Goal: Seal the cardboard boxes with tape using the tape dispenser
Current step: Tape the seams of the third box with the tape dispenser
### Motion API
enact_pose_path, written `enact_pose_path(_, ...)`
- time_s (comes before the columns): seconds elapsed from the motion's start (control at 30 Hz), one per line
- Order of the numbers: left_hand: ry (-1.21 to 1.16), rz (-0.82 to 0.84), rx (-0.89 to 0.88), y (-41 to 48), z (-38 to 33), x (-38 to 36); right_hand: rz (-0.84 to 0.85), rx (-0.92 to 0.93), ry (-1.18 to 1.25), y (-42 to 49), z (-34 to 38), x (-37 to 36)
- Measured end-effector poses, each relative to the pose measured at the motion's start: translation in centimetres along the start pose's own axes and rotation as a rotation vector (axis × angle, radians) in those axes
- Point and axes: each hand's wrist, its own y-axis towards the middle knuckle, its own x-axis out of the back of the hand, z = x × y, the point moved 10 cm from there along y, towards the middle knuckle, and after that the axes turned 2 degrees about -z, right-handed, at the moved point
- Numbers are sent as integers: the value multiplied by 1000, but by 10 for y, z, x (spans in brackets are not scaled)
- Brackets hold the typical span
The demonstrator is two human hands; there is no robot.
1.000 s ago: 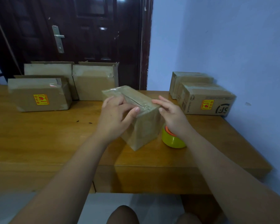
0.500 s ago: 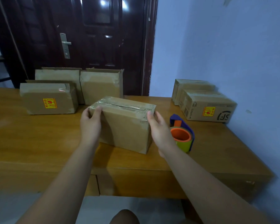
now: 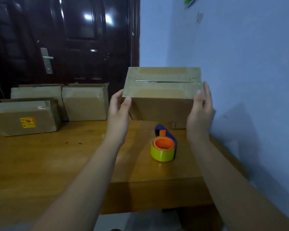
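We hold the box point(image 3: 162, 90) above the surface point(image 3: 57, 160), left hand point(image 3: 118, 112) and right hand point(image 3: 200, 114) fingers point(image 3: 206, 92) gripping its ends; the dispenser point(image 3: 164, 145) lies beneath, nearer us.

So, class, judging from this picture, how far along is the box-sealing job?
Done: the lifted box has tape across its top seam. In hand: left hand and right hand hold it above the table; the tape dispenser lies idle. Left: two rear boxes show raised flaps, seemingly unsealed.
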Motion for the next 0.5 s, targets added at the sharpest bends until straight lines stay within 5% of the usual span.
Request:
enact_pose_path(0.2,105,297,108,-9,39,-112,-257,-82,-98,42,-23,87)
enact_pose_path(0.5,308,324,164,-9,93,-167,-236,-137,-338,65,-90,136)
